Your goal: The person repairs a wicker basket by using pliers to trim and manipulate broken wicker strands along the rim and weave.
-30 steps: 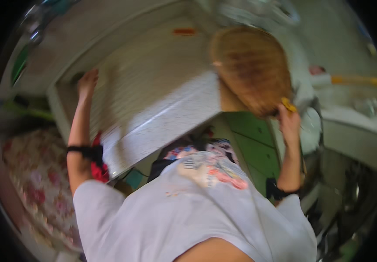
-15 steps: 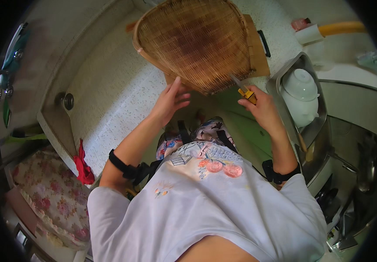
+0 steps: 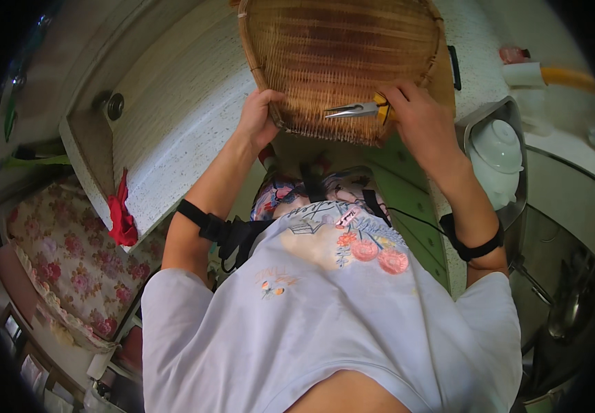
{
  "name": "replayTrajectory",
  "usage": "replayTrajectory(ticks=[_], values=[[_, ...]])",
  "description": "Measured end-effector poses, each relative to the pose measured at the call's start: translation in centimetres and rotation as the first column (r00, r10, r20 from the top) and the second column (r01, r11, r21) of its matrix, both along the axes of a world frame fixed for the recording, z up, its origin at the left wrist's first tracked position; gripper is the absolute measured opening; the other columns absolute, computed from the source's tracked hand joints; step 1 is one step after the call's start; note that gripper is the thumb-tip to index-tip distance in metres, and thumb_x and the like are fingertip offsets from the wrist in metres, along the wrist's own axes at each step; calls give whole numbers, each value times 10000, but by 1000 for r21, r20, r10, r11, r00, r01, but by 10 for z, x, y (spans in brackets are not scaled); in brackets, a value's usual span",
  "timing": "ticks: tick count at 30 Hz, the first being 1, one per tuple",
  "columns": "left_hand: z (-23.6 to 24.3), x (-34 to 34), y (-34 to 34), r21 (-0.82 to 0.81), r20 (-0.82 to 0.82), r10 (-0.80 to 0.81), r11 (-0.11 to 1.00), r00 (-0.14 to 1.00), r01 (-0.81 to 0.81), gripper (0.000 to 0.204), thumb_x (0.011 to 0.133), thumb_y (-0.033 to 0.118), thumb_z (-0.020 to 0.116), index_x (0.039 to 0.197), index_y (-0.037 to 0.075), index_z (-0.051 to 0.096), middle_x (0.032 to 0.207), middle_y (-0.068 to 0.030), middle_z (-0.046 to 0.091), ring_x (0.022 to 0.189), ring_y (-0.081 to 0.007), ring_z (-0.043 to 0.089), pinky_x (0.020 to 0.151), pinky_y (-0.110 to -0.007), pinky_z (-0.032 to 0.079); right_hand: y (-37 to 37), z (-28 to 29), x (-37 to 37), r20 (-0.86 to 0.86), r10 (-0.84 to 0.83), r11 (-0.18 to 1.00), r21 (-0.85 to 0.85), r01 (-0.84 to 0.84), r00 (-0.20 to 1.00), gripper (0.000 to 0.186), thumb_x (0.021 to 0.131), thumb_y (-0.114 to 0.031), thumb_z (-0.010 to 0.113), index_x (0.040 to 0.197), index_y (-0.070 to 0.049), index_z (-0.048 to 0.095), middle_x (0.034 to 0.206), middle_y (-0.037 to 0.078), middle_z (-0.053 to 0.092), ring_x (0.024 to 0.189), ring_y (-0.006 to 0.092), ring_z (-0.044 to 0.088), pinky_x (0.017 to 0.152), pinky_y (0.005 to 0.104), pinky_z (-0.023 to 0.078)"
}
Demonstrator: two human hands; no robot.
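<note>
A woven bamboo basket (image 3: 338, 55), shallow and scoop-shaped, lies ahead of me with its near edge towards my body. My left hand (image 3: 259, 124) grips the basket's near left corner, thumb on the upper side and the other fingers hidden beneath. In my right hand (image 3: 421, 124) is a pair of needle-nose pliers (image 3: 356, 110) with yellow handles. Their jaws point left over the near part of the weave, the tips slightly apart. Whether the jaws touch the weave I cannot tell.
Under the basket, a brown board (image 3: 447, 89) shows at the right on a speckled white counter (image 3: 173, 138). A metal basin (image 3: 511, 110) with white bowls (image 3: 497, 162) stands right. A red cloth (image 3: 122, 213) hangs from the counter's left corner; green cabinet fronts (image 3: 407, 199) are below.
My left hand has closed on the basket's corner. My right hand has brought the pliers up over the weave and turned them to point left. The basket sits further right in view.
</note>
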State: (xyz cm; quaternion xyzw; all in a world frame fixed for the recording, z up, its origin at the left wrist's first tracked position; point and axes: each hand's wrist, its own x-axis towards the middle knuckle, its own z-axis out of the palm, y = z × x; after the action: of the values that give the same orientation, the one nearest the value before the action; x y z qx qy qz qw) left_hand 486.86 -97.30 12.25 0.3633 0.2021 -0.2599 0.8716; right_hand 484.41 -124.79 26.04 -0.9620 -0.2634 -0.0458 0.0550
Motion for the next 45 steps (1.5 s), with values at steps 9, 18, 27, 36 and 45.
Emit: replayTrajectory(ticks=[9, 18, 27, 36, 45], values=[[-16, -16, 32, -261, 11, 93, 962, 996, -87, 501, 818, -17, 468, 1314, -80, 455, 1213, -226, 605, 1060, -346, 655, 921, -485, 572, 61, 15, 33, 113, 163, 980, -136, -147, 980, 263, 762, -66, 632, 1018, -120, 619, 993, 30, 606, 870, 202, 657, 592, 340, 566], [-22, -24, 72, -359, 47, 162, 923, 986, -135, 590, 812, 42, 501, 1373, -105, 393, 1315, -266, 562, 1157, -389, 614, 1011, -521, 514, 117, 34, 41, 126, 244, 969, -66, -237, 962, 244, 775, -74, 628, 1016, -106, 611, 1003, 30, 609, 872, 193, 656, 617, 322, 566], [30, -35, 91, -168, -46, 261, 950, 964, -265, 384, 932, 105, 531, 1293, -20, 487, 1228, -164, 619, 1116, -300, 637, 967, -481, 542, 152, 14, 44, -51, 263, 943, -195, -268, 963, 223, 802, -63, 616, 1021, -85, 582, 955, 58, 585, 855, 236, 637, 644, 365, 560], [63, -35, 110, -4, -90, 392, 919, 916, -394, 291, 938, 95, 519, 1184, -58, 547, 1144, -176, 655, 1016, -262, 675, 921, -412, 563, 167, -1, 42, 80, 350, 936, -48, -348, 933, 210, 810, -71, 622, 1018, -94, 607, 953, 43, 575, 841, 220, 625, 627, 336, 552], [81, -26, 115, 40, -109, 418, 909, 902, -416, 261, 968, 129, 497, 1153, -49, 545, 1127, -168, 649, 1029, -266, 661, 951, -427, 540, 180, 4, 43, 140, 367, 930, -91, -357, 920, 194, 806, -78, 611, 998, -103, 608, 941, 33, 568, 821, 198, 620, 586, 315, 547]])
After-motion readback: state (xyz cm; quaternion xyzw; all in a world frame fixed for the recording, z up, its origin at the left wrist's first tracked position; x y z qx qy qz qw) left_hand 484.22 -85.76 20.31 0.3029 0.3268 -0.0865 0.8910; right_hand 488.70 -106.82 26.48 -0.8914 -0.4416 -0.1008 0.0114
